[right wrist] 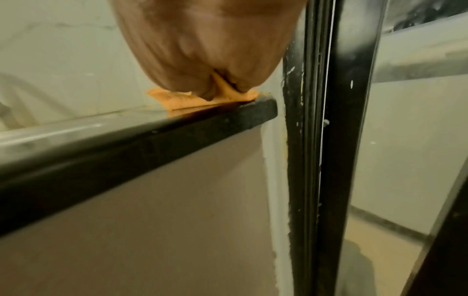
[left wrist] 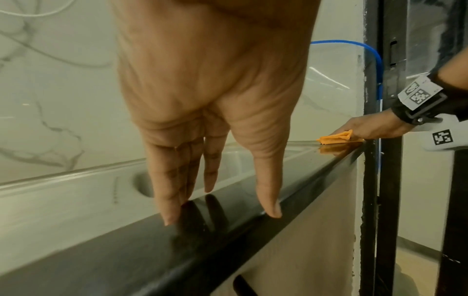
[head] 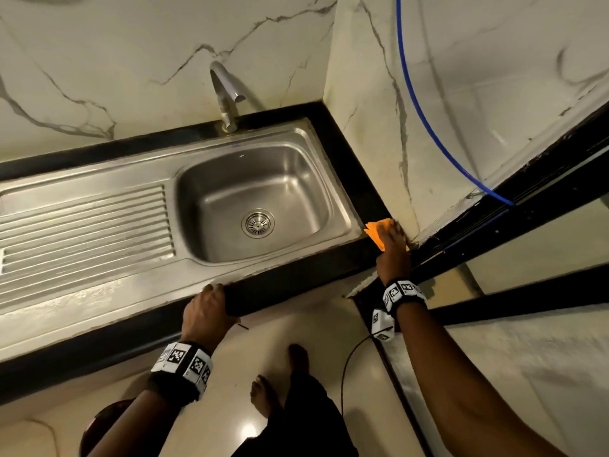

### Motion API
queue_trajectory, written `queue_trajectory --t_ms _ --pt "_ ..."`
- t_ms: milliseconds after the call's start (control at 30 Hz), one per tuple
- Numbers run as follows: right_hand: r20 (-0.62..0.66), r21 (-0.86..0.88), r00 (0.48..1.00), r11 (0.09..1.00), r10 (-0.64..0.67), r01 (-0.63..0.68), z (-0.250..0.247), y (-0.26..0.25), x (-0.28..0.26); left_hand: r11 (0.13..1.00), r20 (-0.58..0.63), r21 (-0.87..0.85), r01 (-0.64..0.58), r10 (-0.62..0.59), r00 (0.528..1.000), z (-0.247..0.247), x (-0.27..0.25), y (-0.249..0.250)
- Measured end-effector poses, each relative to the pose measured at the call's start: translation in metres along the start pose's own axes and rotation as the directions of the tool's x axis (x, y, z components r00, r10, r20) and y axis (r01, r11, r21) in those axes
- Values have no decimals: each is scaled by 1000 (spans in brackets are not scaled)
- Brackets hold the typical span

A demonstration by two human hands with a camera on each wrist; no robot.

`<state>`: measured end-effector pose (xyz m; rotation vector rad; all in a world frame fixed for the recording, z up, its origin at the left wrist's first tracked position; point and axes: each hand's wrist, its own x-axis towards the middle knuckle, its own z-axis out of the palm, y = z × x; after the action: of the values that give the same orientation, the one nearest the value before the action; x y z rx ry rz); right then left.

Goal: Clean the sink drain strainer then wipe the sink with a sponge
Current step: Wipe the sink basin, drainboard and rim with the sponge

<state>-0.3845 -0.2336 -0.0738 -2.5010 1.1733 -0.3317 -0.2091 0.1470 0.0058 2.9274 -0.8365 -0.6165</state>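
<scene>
A steel sink [head: 296, 179] sits in a black counter, with the round drain strainer [head: 257, 223] seated in the drain. An orange sponge cloth [head: 374, 234] [left wrist: 334, 138] [right wrist: 177, 100] lies at the counter's right front corner. My right hand [head: 390, 239] [left wrist: 354, 130] [right wrist: 215, 88] lies on it, and a fold of cloth is pinched up between thumb and fingers. My left hand [head: 211, 298] [left wrist: 221, 218] rests on the counter's front edge, holding nothing. Its fingers [left wrist: 168, 218] are straight, with their tips touching the top.
A chrome faucet [head: 225, 90] stands behind the basin, and a ribbed drainboard [head: 82, 225] lies to the left. A blue hose [head: 418, 103] runs down the marble side wall. A black door frame [head: 527, 192] [right wrist: 329, 140] stands close by my right hand. My feet [head: 263, 394] and a black cable [head: 349, 364] are on the floor.
</scene>
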Motion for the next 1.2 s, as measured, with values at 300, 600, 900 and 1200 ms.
queue_trajectory --t_ms 300,600,900,1200 --pt "157 133 873 885 -462 445 49 -91 -99 998 28 10 68 -68 997 -4 1 12" --pt "152 -88 887 888 -436 452 -31 59 3 979 -15 -154 133 -137 990 4 -4 6" --pt "-14 113 979 972 -205 205 36 -49 -61 979 -46 -149 142 -150 988 2 -4 19" --pt "119 62 831 839 -544 541 15 -19 -38 984 -80 -145 105 -118 990 2 -6 16"
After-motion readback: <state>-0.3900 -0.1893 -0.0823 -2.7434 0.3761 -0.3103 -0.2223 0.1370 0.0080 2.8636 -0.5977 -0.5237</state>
